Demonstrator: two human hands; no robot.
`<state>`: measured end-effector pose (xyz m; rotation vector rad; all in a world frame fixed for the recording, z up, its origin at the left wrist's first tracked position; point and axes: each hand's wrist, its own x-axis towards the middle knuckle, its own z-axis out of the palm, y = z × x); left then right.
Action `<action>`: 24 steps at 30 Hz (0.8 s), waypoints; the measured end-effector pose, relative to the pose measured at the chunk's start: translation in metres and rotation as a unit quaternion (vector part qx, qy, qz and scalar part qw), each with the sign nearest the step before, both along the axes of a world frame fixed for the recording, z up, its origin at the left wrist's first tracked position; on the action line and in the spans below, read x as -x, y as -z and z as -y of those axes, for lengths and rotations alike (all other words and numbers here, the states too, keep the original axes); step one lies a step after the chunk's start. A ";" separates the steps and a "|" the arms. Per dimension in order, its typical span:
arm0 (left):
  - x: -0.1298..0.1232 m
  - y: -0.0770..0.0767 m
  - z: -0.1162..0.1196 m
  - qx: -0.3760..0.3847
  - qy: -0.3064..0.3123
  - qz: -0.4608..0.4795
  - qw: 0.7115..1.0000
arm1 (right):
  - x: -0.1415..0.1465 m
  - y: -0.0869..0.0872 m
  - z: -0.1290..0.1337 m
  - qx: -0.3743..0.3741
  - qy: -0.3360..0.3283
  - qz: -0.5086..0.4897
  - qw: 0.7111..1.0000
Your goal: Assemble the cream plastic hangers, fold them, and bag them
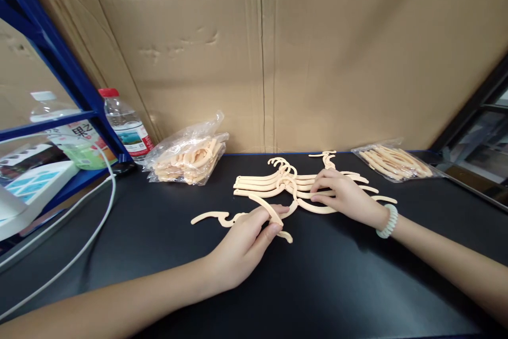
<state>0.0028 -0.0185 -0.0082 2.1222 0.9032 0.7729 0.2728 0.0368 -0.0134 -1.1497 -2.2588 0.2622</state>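
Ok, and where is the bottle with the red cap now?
In the head view, the red-capped bottle stands at the left, against the cardboard, between the blue frame and the left plastic bag of pieces.

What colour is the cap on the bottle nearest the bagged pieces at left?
Red cap, best seen in the head view.

Two bottles [126, 130], two bags of parts [190, 162], one bracelet [389, 221].

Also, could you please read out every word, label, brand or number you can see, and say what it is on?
"果之": white-capped bottle, the rest of its label unreadable.
Red-capped bottle: label print too small and blurred to read.
Elsewhere, I can read nothing.
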 end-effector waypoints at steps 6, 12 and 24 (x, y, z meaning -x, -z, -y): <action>-0.001 0.000 0.002 -0.006 0.008 -0.008 1.000 | -0.010 -0.006 -0.006 -0.099 0.052 -0.024 0.993; -0.001 0.001 0.001 -0.005 0.022 -0.003 1.000 | -0.023 -0.022 -0.005 -0.134 0.133 -0.032 0.982; 0.003 -0.018 -0.006 0.035 -0.129 0.320 0.938 | -0.019 -0.028 0.005 -0.022 0.052 -0.174 0.983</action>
